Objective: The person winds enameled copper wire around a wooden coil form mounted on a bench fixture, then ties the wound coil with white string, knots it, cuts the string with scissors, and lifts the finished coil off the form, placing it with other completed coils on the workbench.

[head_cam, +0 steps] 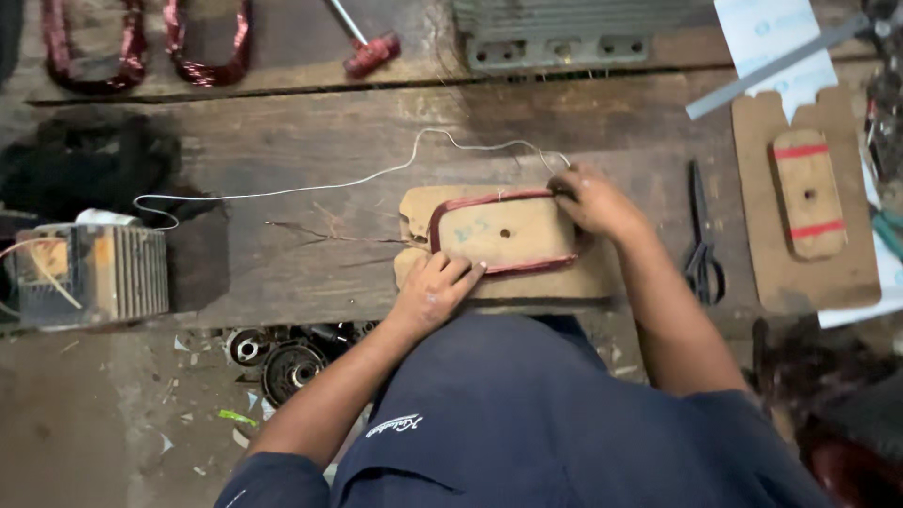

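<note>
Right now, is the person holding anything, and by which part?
The left hand presses on the near edge of the wooden winding form. The right hand pinches at its far right corner, where the white string meets the copper coil.

Scissors (pixel 701 240) lie flat on the workbench (pixel 310 113), right of centre. Far right: a 2nd wooden block (pixel 807 193) with 2 red bands, on a cardboard sheet (pixel 767 273). A metal ruler (pixel 781 64) lies slanted over white paper (pixel 767 28). Top left: 2 copper coils (pixel 141 42). Top centre: a red-handled tool (pixel 369 49) and a grey metal housing (pixel 555 33). Left edge: a finned metal block (pixel 118 273). Bearings (pixel 282 362) and scraps lie on the floor below.
</note>
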### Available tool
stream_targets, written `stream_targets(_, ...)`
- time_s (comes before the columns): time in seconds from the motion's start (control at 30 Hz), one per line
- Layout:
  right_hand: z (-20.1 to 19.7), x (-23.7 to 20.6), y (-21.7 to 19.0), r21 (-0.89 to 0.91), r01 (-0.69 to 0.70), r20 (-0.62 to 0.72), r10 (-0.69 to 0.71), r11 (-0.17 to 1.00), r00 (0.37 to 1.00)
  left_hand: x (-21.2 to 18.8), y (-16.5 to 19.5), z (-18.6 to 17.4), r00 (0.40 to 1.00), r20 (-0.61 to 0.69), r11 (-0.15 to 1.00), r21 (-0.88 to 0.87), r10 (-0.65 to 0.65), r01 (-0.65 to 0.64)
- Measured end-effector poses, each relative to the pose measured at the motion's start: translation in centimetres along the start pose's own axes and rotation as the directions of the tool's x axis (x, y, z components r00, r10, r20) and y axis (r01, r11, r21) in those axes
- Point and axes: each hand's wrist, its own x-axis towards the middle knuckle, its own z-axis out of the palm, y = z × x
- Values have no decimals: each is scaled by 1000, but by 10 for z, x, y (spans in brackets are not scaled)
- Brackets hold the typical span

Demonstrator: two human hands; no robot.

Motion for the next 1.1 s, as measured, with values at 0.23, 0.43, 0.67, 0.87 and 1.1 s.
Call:
stream_targets(0.23, -5, -6, -10, -24, -48, 26, 48, 999, 998, -2, 2, 3, 1000, 1, 999, -35, -21, 21)
stream_targets(0.43, -7, 0, -3, -17, 33, 41, -33, 999, 999, 5, 9, 8, 991, -32, 988, -86, -129, 126)
stream_targets(0.67, -10, -3, -2, 48, 78, 17, -79, 996, 997, 10, 17, 8, 936, -117, 932, -193, -333, 308)
stream_targets(0.87, -34, 6, -2, 497, -275, 468, 13, 823, 884, 13, 19, 0, 931, -56, 918, -195, -361, 345)
stream_targets(1.1, -45, 16, -7, 436, -244, 508, -13, 866, 861, 37, 14, -24, 962, 14, 955, -120, -272, 272)
